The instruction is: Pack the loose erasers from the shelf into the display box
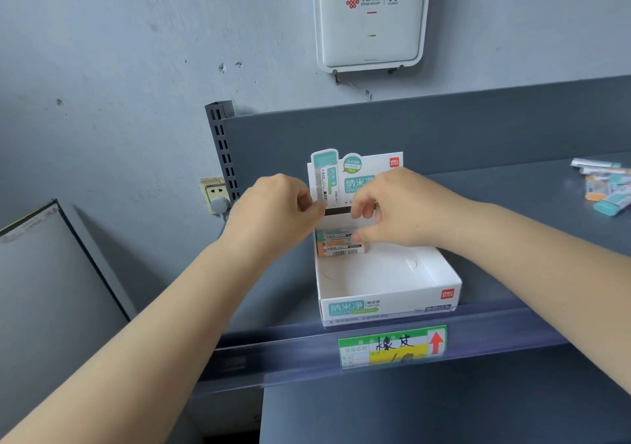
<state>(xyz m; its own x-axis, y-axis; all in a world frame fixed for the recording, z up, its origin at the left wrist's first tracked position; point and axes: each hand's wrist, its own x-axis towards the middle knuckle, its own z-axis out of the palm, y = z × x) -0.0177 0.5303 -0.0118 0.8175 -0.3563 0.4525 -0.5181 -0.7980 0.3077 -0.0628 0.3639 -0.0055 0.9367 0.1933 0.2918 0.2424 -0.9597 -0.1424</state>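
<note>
A white display box with teal print stands on the grey shelf, its printed back card upright. Inside, at the back left, lie two wrapped erasers, stacked. My left hand and my right hand meet over the back of the box, fingertips pinched on a dark-edged eraser held between them just above the stacked ones. A pile of several loose erasers lies on the shelf at the far right.
The shelf's front rail carries a green and yellow price label. A slotted upright stands left of the box. A wall socket and a white router are on the wall. A dark-edged panel leans at left.
</note>
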